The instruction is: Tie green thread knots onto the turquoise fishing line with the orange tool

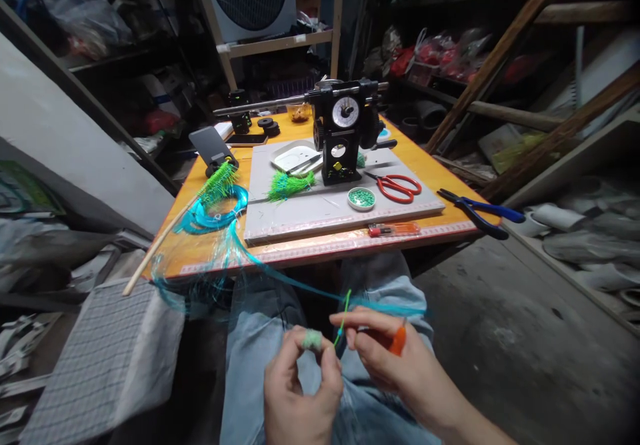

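Over the lap, my left hand (303, 382) is closed in a pinch on the lower end of a thin green strand (346, 305). Green tape wraps one of its fingers. A small blue bead or knot (340, 332) sits on the strand. Just to the right, my right hand (393, 348) is closed, its fingertips beside the strand, with an orange-handled tool (399, 340) held in the palm. Whether the right fingertips also grip the strand is hard to tell. Blue filament (300, 285) trails from a coil (220, 208) on the table to behind the right hand.
On the orange table (205, 252) stand a black winding device (341, 132), red-handled scissors (397, 187), a dish of green beads (361, 198), green bristly bundles (290, 185) and a phone (213, 146). Blue-handled pliers (480, 212) overhang the right edge. A stick (160, 242) overhangs the left edge.
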A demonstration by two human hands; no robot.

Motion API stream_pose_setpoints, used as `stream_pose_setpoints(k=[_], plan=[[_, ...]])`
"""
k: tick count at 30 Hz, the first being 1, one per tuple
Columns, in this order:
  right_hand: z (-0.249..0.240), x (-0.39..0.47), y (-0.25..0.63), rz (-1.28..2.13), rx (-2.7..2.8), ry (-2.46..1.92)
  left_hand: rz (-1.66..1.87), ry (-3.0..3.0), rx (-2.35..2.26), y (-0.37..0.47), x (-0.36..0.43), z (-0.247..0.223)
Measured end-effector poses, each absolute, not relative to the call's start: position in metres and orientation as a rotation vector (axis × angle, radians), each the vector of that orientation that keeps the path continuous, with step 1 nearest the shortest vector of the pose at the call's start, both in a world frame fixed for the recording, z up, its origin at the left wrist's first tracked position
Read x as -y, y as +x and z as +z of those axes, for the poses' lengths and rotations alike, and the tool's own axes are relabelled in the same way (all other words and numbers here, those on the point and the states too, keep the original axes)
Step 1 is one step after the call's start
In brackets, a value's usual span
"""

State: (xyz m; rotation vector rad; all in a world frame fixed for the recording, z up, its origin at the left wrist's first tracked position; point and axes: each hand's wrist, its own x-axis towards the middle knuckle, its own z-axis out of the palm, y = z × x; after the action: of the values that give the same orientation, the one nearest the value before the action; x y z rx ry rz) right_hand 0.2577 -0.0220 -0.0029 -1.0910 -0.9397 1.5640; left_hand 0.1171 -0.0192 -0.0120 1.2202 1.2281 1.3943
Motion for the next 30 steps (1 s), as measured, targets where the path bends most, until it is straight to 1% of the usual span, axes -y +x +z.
stream_pose_setpoints(k=[3,8,15,30], plan=[[0.0,0.017,0.252,1.49,0.936,-1.074,1.319,1.262,-1.27,0.116,0.022,-0.017],[-0.001,0.014,0.252,1.349,0.941,-1.112,1.25,1.079,-1.235,0.112,0.022,-0.013],[0.006,0.017,0.249,1.28,1.058,-1.113,1.287,1.092,-1.301,0.116,0.02,0.0],[0.006,0.019,0.253,1.25,1.12,-1.129,1.31,1.14,-1.304,0.111,0.022,-0.007]])
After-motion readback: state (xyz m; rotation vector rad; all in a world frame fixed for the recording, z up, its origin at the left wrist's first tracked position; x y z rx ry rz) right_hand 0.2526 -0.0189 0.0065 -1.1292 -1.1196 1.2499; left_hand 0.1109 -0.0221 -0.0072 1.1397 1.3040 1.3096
